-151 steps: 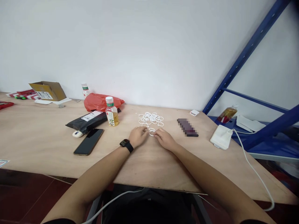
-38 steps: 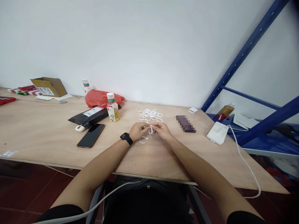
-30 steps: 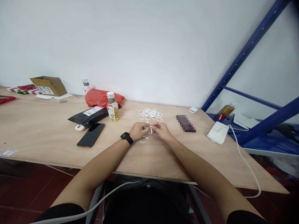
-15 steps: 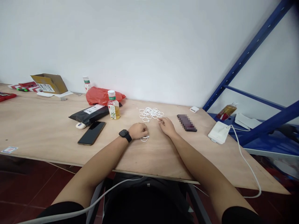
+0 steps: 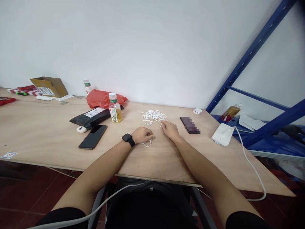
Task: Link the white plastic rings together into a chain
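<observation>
Two hands: left (image 5: 142,135) clenched on linked rings (image 5: 147,143); right (image 5: 169,129) pinching one ring (image 5: 161,125).

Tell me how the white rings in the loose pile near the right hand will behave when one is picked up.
The white rings look like thin, open hoops, so probably very light. They overlap in the pile, so lifting one may drag neighbours along. Lying flat on the table, they seem unlikely to roll. The right hand is nearest.
</observation>
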Available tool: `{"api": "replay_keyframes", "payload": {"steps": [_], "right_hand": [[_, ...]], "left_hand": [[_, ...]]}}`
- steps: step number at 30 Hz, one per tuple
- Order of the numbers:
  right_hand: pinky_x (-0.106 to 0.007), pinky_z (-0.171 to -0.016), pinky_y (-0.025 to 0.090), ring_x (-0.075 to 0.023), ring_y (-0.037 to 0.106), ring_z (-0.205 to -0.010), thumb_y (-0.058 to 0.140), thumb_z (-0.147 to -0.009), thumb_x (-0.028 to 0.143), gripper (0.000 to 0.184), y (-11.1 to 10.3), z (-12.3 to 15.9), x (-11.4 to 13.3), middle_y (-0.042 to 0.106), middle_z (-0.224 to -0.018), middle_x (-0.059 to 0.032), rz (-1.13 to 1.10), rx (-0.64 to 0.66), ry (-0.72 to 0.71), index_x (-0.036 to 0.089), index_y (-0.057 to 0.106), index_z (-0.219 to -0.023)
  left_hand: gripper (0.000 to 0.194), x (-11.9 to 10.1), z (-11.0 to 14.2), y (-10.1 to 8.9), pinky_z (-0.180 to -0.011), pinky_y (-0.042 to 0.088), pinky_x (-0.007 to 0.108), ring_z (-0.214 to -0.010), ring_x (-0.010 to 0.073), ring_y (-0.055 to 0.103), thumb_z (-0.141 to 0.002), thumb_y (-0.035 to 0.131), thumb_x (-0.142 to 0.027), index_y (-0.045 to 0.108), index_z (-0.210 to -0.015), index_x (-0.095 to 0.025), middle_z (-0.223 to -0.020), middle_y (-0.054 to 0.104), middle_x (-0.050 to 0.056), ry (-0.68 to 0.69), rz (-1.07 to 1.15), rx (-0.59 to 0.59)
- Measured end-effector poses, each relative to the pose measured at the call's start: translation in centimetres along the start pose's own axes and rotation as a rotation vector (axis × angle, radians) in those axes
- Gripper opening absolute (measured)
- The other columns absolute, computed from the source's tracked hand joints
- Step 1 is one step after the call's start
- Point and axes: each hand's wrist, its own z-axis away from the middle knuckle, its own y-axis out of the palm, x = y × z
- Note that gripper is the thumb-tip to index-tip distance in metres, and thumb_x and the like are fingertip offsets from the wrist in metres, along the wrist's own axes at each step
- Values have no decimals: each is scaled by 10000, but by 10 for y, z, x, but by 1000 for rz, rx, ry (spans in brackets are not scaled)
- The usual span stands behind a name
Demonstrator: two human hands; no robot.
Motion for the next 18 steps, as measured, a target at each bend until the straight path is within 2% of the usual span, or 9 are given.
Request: {"api": "replay_keyframes", "payload": {"steps": [4, 8, 13, 18], "right_hand": [[-321, -891, 423, -221, 620, -1006, 517, -913, 241, 229, -2, 4, 7, 706, -1062, -83, -53, 13, -105, 220, 698, -1051], [-308, -826, 477, -196, 638, -923, 551, -898, 262, 192, -3, 13, 27, 714, -996, -63, -408, -106, -229, 216, 711, -993], [-281, -681, 506, -173, 648, -752, 605, -864, 350, 211, 0, 24, 49, 729, -873, -50, -824, -151, -192, 194, 722, -943], [-258, -585, 475, -152, 602, -628, 614, -852, 397, 242, 2, 25, 54, 691, -718, -29, -871, -160, -172, 178, 715, -871]], "left_hand": [[236, 4, -1, 1, -714, 441, 257, -807, 166, 635, -881, 560, -357, 728, -933, -200, -894, 724, 36, -30, -12, -154], [238, 9, -4, 5, -759, 468, 276, -809, 169, 635, -883, 591, -320, 713, -1036, -185, -923, 712, 56, -37, 7, -313], [238, 6, -3, 4, -695, 456, 263, -708, 144, 613, -928, 554, -341, 733, -950, -185, -808, 707, 46, 39, 73, -417], [279, 0, -3, 0, -681, 436, 266, -677, 142, 595, -934, 540, -351, 715, -815, -169, -728, 683, 39, 65, 52, -432]]}}
